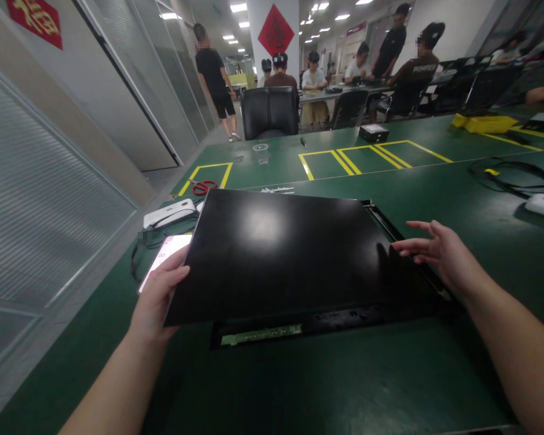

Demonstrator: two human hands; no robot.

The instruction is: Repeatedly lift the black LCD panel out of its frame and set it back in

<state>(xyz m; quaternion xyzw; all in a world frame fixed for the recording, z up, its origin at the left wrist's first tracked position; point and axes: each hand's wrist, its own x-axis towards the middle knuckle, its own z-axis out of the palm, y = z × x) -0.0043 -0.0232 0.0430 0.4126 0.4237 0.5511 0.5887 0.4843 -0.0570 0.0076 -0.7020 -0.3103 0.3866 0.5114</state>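
A large black display panel (276, 260) lies tilted over a black frame (326, 319), its left side raised. My left hand (156, 293) grips the panel's left edge, thumb on top and fingers underneath. At the panel's right edge, my right hand (439, 257) is open with its fingers stretched out; the fingertips are at the edge, and I cannot tell whether they touch it. A green circuit board strip (260, 334) shows in the frame's near side. Most of the frame is hidden beneath the panel.
Left of the panel are a lit phone (167, 257), a white power strip (170, 212) and red-handled scissors (204, 187). A plastic cup (262, 154), a black box (374, 132) and a yellow tray (485, 123) stand farther back. Black cables (517, 175) lie right. Several people are beyond the table.
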